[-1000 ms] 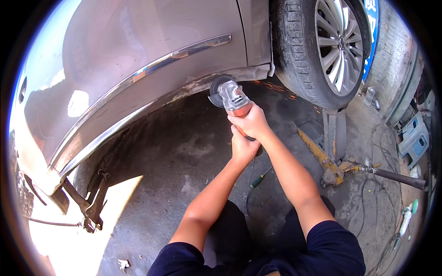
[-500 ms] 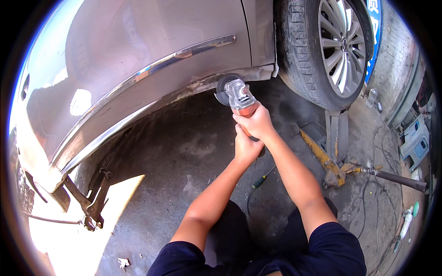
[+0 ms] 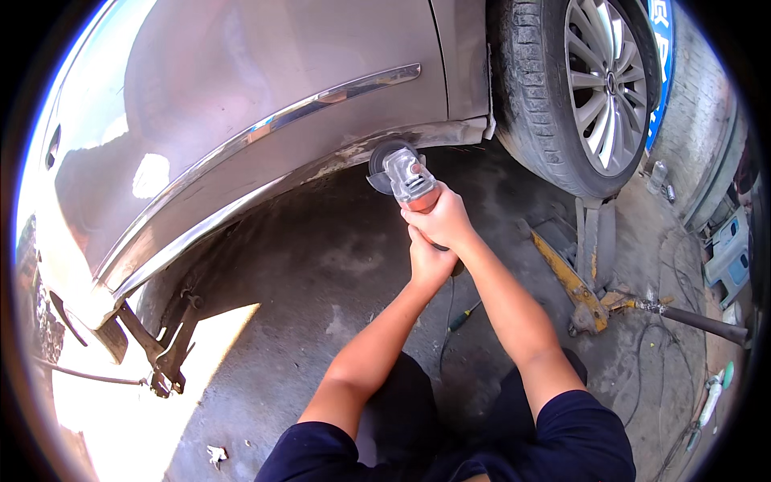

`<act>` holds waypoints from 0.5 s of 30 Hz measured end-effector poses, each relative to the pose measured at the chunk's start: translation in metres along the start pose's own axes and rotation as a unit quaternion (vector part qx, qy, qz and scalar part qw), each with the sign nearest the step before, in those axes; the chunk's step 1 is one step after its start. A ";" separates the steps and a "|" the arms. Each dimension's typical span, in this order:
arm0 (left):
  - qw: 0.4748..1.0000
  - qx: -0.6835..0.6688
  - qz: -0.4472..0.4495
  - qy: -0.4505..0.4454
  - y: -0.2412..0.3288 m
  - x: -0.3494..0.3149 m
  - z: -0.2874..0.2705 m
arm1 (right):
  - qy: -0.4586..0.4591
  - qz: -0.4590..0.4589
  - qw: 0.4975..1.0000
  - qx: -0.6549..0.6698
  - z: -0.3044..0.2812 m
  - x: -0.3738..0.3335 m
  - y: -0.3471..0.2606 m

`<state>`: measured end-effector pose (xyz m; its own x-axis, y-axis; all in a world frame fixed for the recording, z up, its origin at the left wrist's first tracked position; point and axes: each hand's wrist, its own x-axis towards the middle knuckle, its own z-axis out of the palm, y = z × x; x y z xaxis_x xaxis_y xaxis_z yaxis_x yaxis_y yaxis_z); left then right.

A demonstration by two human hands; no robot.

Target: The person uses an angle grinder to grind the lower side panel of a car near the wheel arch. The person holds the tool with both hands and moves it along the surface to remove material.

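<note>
- Angle grinder (image 3: 412,180) is pointed at the car sill (image 3: 438,136), long axis roughly crosswise.
- Disc (image 3: 389,150) is held sill-side of the grip.
- Tool is encircled by curled right hand (image 3: 441,218) and, farther from sill, left hand (image 3: 430,260).

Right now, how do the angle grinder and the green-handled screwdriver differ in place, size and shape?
The angle grinder is held up by the left fingers and right fingers; the screwdriver lies on the floor.
The grinder looks bulkier; the screwdriver is slim.
The grinder ends in a round, dark disc, the screwdriver in a thin shaft.
Both are handheld tools.
</note>
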<state>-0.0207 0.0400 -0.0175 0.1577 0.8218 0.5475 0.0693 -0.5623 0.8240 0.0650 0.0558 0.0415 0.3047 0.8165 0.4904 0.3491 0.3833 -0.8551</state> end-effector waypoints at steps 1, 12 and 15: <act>1.000 0.003 -0.002 -0.002 0.003 0.000 -0.001 | 0.004 -0.008 1.000 0.012 0.000 0.000 -0.002; 0.994 -0.045 0.044 -0.087 -0.022 0.013 0.016 | 0.073 -0.003 0.996 -0.042 -0.015 -0.003 0.003; 0.995 -0.036 0.036 -0.092 -0.021 0.012 0.022 | 0.074 -0.005 0.996 -0.039 -0.020 -0.002 0.007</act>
<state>0.0011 0.0593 -0.0313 0.3370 0.7458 0.5746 -0.0178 -0.6051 0.7959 0.0846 0.0482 0.0375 0.4266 0.7371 0.5241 0.4192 0.3524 -0.8367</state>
